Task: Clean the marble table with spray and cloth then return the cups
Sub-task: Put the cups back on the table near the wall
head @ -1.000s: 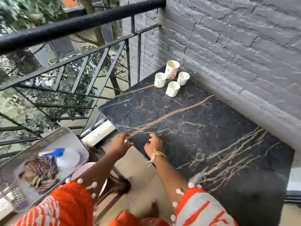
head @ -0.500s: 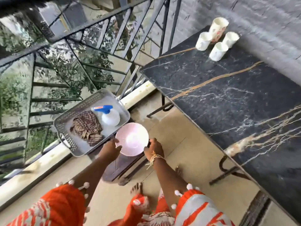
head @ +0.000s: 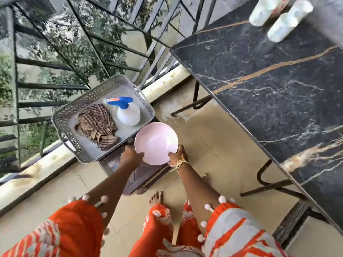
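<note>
Both hands, left hand [head: 132,156] and right hand [head: 177,154], have left the marble table [head: 278,93] and now close on the pink plate [head: 156,143], clamping its rim at seven and five o'clock. Spray bottle [head: 128,112] and checked cloth [head: 97,125] lie untouched in the grey tray [head: 74,115] at ten o'clock; cups [head: 278,19] crowd the table's one-o'clock corner, so clearing likely precedes cleaning.

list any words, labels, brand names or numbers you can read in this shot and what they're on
None can be read.
Spray bottle in the grey tray: an orange strip on its blue trigger head, too blurred to tell whether it carries text.
Patterned cup on the marble table: a red pattern, blurred, no letters visible.
Pink plate, checked cloth: no text.
</note>
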A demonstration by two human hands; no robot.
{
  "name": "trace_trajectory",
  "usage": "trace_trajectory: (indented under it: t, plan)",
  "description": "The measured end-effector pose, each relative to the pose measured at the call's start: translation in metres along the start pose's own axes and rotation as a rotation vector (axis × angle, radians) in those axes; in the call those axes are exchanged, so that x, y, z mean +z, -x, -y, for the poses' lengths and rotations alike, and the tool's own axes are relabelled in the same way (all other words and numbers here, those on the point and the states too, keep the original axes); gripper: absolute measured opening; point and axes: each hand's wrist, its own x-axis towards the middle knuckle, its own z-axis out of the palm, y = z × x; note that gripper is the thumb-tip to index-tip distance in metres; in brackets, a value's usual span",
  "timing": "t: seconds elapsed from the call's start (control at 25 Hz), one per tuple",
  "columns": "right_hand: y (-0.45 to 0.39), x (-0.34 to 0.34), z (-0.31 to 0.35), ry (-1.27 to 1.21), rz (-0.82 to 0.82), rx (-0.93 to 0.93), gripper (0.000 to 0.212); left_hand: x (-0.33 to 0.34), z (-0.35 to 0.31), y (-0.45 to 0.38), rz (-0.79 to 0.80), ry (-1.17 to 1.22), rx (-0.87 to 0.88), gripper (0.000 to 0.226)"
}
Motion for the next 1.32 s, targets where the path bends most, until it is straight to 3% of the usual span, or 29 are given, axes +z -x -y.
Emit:
trace_trajectory:
  t: [0.16, 0.4, 0.68, 0.76, 1.08, 1.32]
  plan:
    - [0.001, -0.007, -0.002, -0.124, 0.035, 0.008, 0.055, 0.020, 0.007, -0.029, 0.011, 0.044, -0.045, 0.050]
    - [0.030, -0.069, 0.026, -0.148, 0.009, -0.112, 0.040, 0.002, -0.034, 0.042, -0.047, -0.047, 0.078, 0.040]
    - [0.045, -0.171, 0.110, -0.345, -0.146, -0.313, 0.030, -0.014, -0.163, 0.078, -0.218, 0.282, 0.252, 0.032]
    - [0.036, -0.202, 0.133, -0.370, -0.150, -0.370, 0.023, -0.020, -0.211, 0.098, -0.242, 0.317, 0.290, 0.020]
    - [-0.014, -0.282, 0.193, -0.326, -0.102, -0.440, 0.010, -0.009, -0.311, 0.090, -0.175, 0.618, 0.172, 0.041]
    - [-0.049, -0.297, 0.215, -0.391, -0.061, -0.352, 0.013, -0.006, -0.347, 0.057, -0.131, 0.672, 0.120, 0.043]
